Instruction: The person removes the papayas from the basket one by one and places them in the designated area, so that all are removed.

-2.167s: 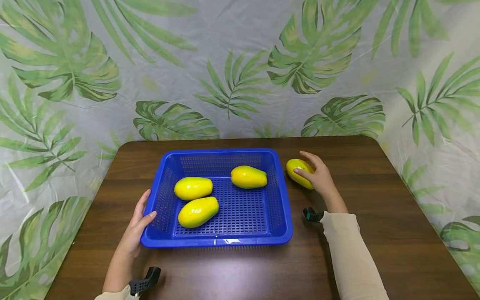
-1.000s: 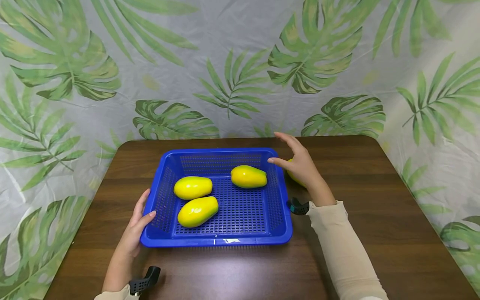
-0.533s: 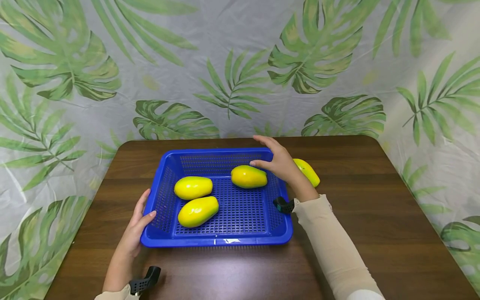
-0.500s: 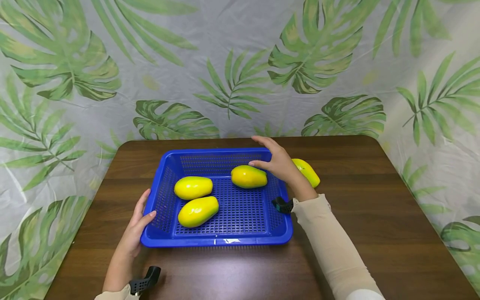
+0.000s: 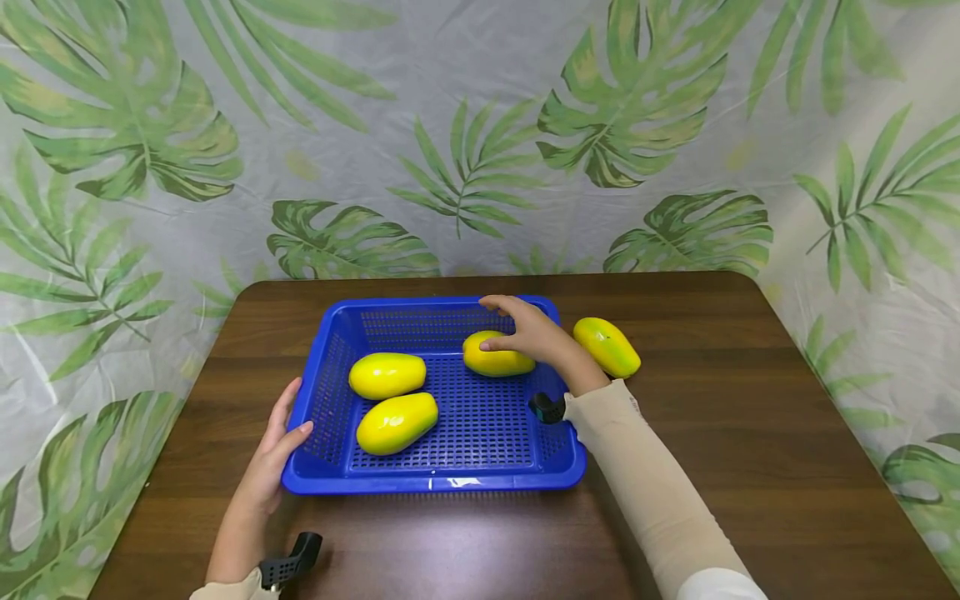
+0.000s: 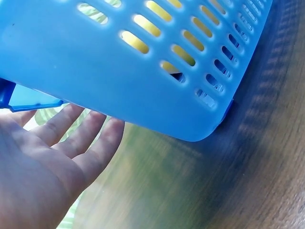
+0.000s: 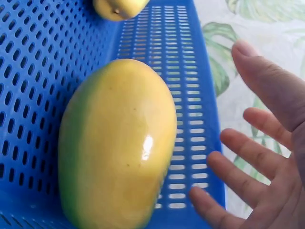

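Holds, in the basket [image 5: 435,482] on the surface [image 5: 750,467], a rear-left fruit [image 5: 387,376], a front-left fruit [image 5: 397,424] just before it and a back-right fruit [image 5: 500,362]. Has a fourth fruit [image 5: 607,347] right of the basket and a sheet [image 5: 465,50] behind the surface.

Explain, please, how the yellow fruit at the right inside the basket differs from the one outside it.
Place: the inside fruit lies in the blue basket; the outside fruit lies on the wooden table.
Pose: in the head view, the inside fruit lies roughly crosswise, the outside fruit slants.
Cover: the right grip partly hides the inside fruit; the outside fruit shows almost whole.
Both are oblong and yellow, tinged with green.
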Demonstrator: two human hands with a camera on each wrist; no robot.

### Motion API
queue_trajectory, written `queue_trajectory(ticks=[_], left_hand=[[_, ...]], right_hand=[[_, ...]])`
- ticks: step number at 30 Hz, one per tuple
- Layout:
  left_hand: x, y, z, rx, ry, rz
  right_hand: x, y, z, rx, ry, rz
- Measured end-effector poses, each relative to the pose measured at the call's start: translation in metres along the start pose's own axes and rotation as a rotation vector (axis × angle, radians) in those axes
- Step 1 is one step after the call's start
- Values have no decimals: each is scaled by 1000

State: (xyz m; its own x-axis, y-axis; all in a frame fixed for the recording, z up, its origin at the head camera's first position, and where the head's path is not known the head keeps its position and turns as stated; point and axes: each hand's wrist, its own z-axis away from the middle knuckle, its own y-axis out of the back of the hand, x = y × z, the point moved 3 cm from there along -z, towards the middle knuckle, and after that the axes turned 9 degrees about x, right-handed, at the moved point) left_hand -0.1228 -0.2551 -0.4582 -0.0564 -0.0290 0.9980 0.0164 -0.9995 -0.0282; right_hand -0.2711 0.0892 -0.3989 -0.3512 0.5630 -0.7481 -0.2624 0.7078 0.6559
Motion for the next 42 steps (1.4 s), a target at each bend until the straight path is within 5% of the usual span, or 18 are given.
queue_trajectory(ticks=[28, 42], left_hand=[[3, -3, 1, 2, 0, 40], [4, -4, 1, -7, -22, 52]], right_hand=[[15, -24, -4, -288, -97, 143], [14, -21, -5, -219, -3, 108]])
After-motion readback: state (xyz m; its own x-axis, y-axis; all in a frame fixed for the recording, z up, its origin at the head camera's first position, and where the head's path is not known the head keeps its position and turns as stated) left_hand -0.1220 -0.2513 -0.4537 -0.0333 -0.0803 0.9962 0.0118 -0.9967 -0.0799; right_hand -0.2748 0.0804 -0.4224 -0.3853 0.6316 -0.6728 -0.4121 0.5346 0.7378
